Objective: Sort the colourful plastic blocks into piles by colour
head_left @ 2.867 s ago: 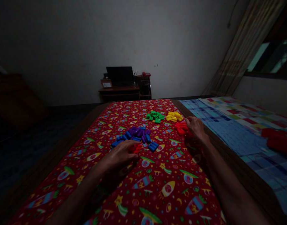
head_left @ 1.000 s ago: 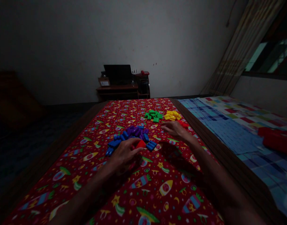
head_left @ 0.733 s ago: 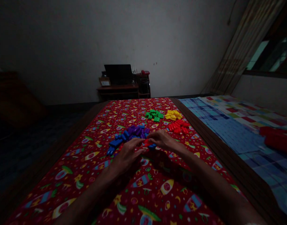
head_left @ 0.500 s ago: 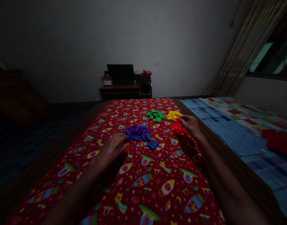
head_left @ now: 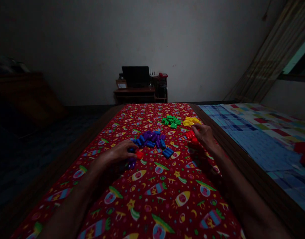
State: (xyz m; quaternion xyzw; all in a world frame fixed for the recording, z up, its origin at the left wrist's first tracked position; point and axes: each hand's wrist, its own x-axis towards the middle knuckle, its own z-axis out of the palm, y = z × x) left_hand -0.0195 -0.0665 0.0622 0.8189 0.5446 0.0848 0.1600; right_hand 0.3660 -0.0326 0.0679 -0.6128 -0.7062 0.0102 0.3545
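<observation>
My left hand is low over the cloth at the left edge of a mixed pile of blue and purple plastic pieces. Its thumb and fingers are curved but apart, with dark blue showing in the gap. A red piece lies by the thumb tip, and a few purple pieces are just below the hand. Fingertips pinched together, my right hand is over the red pieces, partly covering them; what it pinches is hidden. Three blue pieces lie side by side between the hands.
Green pieces and yellow pieces form two piles farther back on the red patterned cloth. A bed with a blue checked sheet adjoins on the right. A desk with a monitor stands against the wall.
The view has turned slightly left. Purple pieces now show below my left hand, and more of the red piece by its thumb is visible. My right hand has shifted slightly left over the red pieces.
</observation>
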